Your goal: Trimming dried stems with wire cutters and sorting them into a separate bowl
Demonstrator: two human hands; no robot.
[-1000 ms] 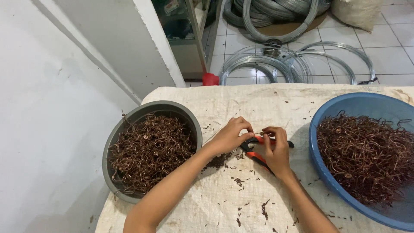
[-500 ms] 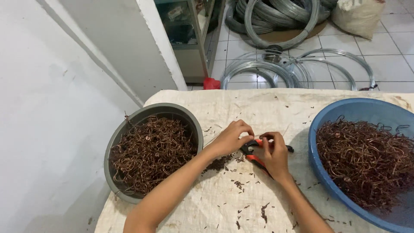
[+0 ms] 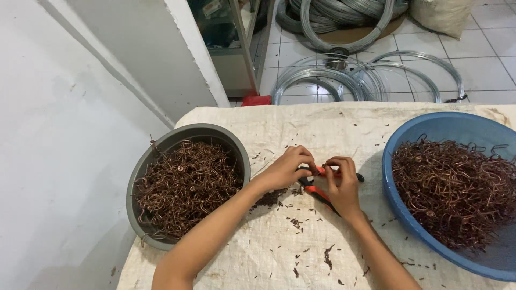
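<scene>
Right hand (image 3: pixel 342 185) grips red-handled pliers (image 3: pixel 317 189) on the table (image 3: pixel 301 129), between grey bowl (image 3: pixel 161 147) and blue basin (image 3: pixel 408 139); left hand (image 3: pixel 287 169) fingers pinched at the pliers' head, item too small to tell

Tabletop (image 3: pixel 258 258) covered with white woven sacking, seen from above. At centre, the right hand (image 3: pixel 339 185) grips red-and-black-handled pliers (image 3: pixel 317 189); the left hand (image 3: pixel 287 169), just left of the pliers, meets them with pinched fingers (image 3: pixel 306 159). A grey round basin (image 3: pixel 161 147) of rusty bent wire pieces lies left of the pliers, a blue round plastic basin (image 3: pixel 398 204) of similar pieces right. Short wire clippings (image 3: pixel 295 223) lie scattered below the pliers; grey wire coils (image 3: pixel 322 80) lie on the tiled floor beyond.
</scene>
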